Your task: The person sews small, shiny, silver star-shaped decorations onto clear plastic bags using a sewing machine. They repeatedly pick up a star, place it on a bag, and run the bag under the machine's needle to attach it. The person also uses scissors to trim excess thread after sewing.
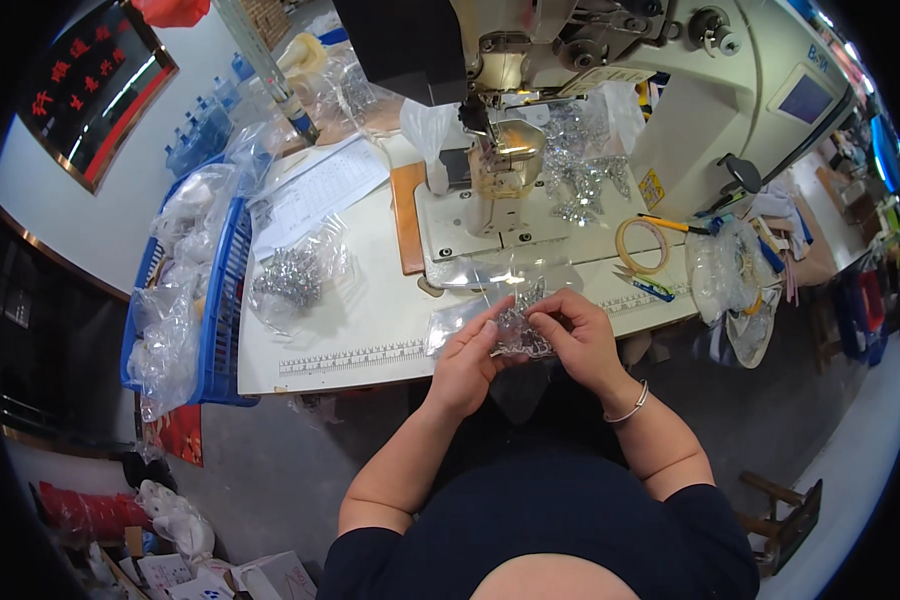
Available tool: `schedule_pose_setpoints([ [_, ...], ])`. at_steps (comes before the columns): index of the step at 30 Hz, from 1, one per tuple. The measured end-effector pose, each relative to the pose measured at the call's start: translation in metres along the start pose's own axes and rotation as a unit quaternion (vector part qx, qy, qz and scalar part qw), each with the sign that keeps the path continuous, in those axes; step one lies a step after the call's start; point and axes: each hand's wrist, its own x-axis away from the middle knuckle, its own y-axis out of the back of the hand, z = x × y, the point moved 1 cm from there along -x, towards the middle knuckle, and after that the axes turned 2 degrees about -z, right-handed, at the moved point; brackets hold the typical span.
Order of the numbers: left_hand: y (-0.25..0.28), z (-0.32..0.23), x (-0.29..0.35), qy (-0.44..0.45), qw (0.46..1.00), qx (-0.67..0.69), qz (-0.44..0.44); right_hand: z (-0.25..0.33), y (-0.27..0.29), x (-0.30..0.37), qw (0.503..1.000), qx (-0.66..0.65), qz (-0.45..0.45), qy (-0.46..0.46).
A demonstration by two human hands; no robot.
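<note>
Just over the near edge of the table, a clear plastic bag with small silvery metal pieces lies between my two hands. My left hand cups it from the left and below, its fingers closed around the side. From the right, my right hand pinches the bag's side with thumb and forefinger; its other fingers are curled. The exact kind of metal piece is too small to tell. Beyond my hands stands an industrial sewing machine, its needle area above a pale metal bed plate.
More silvery pieces lie in an opened bag at left and in a heap on the machine bed. A tape roll, thread snips and a paper sheet rest on the table. A blue basket borders it; a stool stands lower right.
</note>
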Motion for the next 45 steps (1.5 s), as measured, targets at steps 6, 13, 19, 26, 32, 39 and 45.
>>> schedule_pose_setpoints([
  [6, 0.006, -0.011, 0.0, -0.027, 0.997, -0.02, -0.075, 0.038, 0.023, 0.003, 0.972, -0.217, 0.035, -0.087],
  [13, -0.005, -0.015, 0.008, -0.014, 0.999, -0.033, -0.004, 0.05, 0.0, -0.002, 0.99, -0.094, 0.047, -0.098],
  [19, -0.009, -0.016, 0.013, -0.019, 0.999, -0.045, 0.014, 0.027, -0.01, -0.003, 0.999, -0.011, -0.02, 0.023],
  [26, -0.009, -0.012, 0.013, -0.017, 0.999, -0.036, 0.001, 0.029, -0.011, -0.003, 0.995, 0.079, -0.03, 0.056],
  [32, -0.01, -0.012, 0.014, -0.01, 1.0, -0.016, 0.002, 0.029, -0.011, -0.004, 0.991, 0.098, -0.032, 0.08],
  [39, -0.009, -0.012, 0.013, -0.012, 1.0, -0.018, -0.007, 0.029, -0.013, -0.004, 0.99, 0.102, -0.034, 0.095],
  [45, -0.009, -0.013, 0.015, -0.003, 1.0, 0.0, 0.009, 0.029, -0.013, -0.003, 0.987, 0.123, -0.032, 0.103],
])
